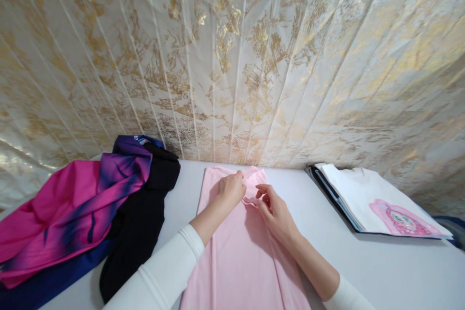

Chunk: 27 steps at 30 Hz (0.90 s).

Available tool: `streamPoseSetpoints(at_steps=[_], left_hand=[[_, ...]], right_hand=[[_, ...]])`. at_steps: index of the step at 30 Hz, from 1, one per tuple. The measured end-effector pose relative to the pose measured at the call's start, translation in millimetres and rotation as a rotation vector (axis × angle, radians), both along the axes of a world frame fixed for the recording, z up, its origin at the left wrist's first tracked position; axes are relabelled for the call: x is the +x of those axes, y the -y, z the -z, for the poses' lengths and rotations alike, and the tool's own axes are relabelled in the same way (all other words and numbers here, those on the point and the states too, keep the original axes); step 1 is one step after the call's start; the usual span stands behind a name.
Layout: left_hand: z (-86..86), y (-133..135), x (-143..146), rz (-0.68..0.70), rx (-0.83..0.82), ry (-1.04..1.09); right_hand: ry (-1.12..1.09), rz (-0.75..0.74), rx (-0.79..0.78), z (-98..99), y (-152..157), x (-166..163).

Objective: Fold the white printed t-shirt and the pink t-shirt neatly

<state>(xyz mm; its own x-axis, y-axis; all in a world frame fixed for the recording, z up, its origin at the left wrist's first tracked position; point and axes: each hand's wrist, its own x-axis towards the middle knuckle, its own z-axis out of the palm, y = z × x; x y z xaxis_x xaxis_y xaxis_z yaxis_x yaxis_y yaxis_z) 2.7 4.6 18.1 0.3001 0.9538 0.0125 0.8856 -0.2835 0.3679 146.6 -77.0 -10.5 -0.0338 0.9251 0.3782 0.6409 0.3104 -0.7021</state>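
A pink shirt (247,256) lies lengthwise in front of me, its sides folded inward into a long strip. At its far end is the curved neckline. My left hand (231,188) is closed there, fingers pinching the fabric by the neckline. Just right of it, my right hand (274,210) hovers over the shirt's right edge with curled fingers held apart; I see no cloth between them. Part of the neckline is hidden behind the left hand.
On the left lies a loose heap of pink-and-purple clothing (76,208) with a black garment (141,223). A stack of folded clothes, topped by a white shirt (356,189), sits on the right of the white table (348,271). Gold-patterned curtain (232,58) hangs behind.
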Motion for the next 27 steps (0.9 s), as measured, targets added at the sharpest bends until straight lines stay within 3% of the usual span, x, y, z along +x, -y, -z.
streamPoseSetpoints(at_steps=[4, 10, 13, 17, 20, 27], left_hand=[[6.9, 0.2, -3.9, 0.030, 0.025, 0.044], [14.2, -2.5, -8.6, 0.092, 0.107, 0.162], [11.0, -0.6, -10.7, 0.218, 0.158, 0.237], [9.6, 4.2, -11.4, 0.486, 0.141, 0.337], [14.5, 7.1, -12.4, 0.588, 0.103, 0.368], [17.3, 19.8, -13.2, 0.616, 0.117, 0.326]], right_hand=[[-0.099, 0.111, 0.004, -6.7, -3.2, 12.4], [0.106, 0.001, -0.130, -7.3, 1.4, 11.2], [0.253, 0.015, -0.045, -11.0, 4.8, 6.4], [0.444, -0.049, 0.050, -7.5, 6.8, 3.8], [0.404, -0.039, 0.043, 0.1, 7.8, 6.6], [0.237, 0.117, -0.020, 1.7, 12.0, 10.9]])
